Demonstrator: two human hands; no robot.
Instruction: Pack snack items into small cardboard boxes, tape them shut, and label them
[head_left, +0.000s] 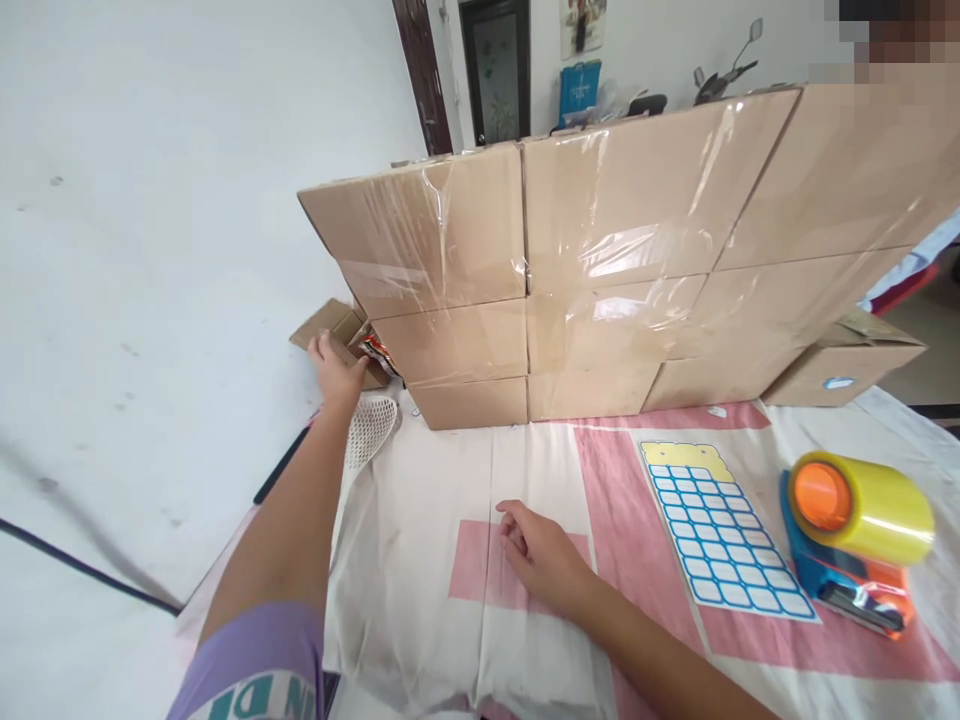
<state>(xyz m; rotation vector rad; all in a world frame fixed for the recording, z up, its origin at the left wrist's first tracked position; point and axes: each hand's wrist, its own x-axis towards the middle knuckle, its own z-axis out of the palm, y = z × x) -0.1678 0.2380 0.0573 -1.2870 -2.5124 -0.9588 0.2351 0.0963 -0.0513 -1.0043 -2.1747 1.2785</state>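
From the head camera, the left hand (335, 366) reaches far out to the left edge of the cloth-covered table (420, 560), its fingers curled over the flap of a small open cardboard box (334, 325) that sits at the left end of the stacked cartons; whether they fully clamp the flap I cannot tell. A colourful packet (377, 352) shows inside that box, just beside the hand, and a white foam net sleeve (370, 428) lies on the cloth just below the wrist. The right hand (541, 560) rests on the pink-and-white cloth near the front edge, fingers loosely curled under, holding nothing. A wall of taped cardboard cartons (600, 270) runs across the far side. Toward the right edge lie a blue sticker label sheet (720, 530) and, next to it, a tape dispenser (855, 545) with a yellow roll.
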